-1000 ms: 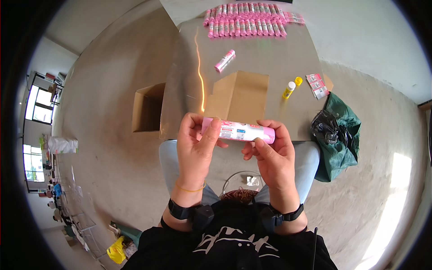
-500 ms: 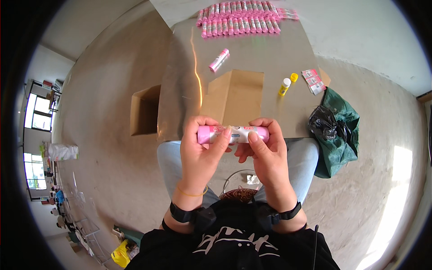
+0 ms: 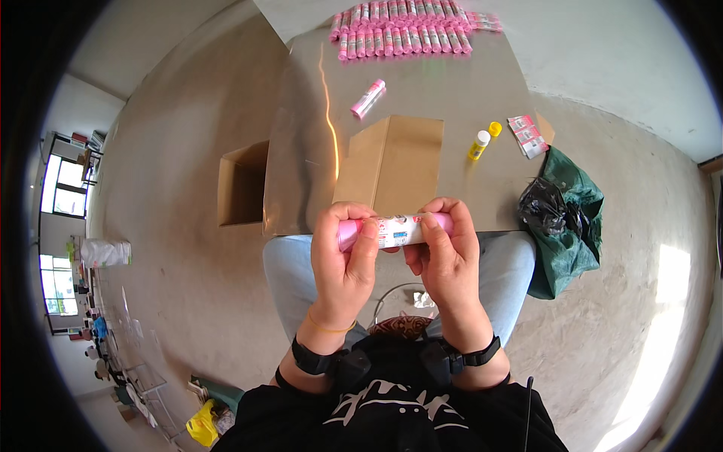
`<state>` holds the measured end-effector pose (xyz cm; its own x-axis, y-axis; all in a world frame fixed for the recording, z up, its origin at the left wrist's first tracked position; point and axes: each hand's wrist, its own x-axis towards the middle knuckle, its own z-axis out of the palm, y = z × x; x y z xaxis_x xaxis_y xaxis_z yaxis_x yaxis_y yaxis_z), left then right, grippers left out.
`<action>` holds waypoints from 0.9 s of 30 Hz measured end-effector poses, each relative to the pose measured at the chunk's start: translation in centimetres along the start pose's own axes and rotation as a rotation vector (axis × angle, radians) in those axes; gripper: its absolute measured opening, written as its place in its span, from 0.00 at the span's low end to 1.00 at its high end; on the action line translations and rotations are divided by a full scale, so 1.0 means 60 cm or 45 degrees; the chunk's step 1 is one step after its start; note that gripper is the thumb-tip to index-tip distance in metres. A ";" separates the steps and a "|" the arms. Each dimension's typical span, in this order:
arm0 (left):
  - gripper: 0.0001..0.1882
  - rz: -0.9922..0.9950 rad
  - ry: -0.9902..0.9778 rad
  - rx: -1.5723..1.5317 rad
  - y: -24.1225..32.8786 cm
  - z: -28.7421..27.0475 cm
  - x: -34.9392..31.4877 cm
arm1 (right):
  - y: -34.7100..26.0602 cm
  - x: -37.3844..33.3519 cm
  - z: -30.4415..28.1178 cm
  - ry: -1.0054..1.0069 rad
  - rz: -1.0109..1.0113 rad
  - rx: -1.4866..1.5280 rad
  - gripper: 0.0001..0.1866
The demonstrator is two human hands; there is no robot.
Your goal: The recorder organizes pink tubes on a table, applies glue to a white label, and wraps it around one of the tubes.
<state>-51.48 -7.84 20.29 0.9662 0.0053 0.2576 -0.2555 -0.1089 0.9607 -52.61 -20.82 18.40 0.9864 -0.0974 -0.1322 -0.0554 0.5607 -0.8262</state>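
Observation:
I hold a pink tube with a white label point(image 3: 395, 230) level in front of me, above my knees. My left hand point(image 3: 343, 256) grips its left end, thumb on top. My right hand point(image 3: 446, 252) grips its right end, fingers curled over the label. Just beyond the tube lies a flat brown cardboard sheet point(image 3: 392, 162) on the grey table point(image 3: 452, 90). A single pink tube point(image 3: 367, 98) lies loose farther back, and several rows of pink tubes point(image 3: 403, 30) line the table's far edge.
An open cardboard box point(image 3: 242, 184) stands on the floor left of the table. A small yellow-capped bottle point(image 3: 478, 145), a yellow cap point(image 3: 495, 129) and label sheets point(image 3: 527, 135) lie on the table's right. A green bag with black plastic point(image 3: 565, 218) sits at the right.
The tube has come lower and closer to me and now lies level; both hands have shifted their grip toward its ends.

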 end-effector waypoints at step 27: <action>0.14 -0.869 -0.590 -0.267 -0.148 -0.039 0.076 | 0.082 0.105 -0.097 0.007 0.072 -0.457 0.17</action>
<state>-44.89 -4.55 13.16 0.8151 -0.4097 -0.4096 0.4312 -0.0432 0.9012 -47.56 -23.42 10.31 0.9795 -0.0792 -0.1855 -0.1617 0.2411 -0.9569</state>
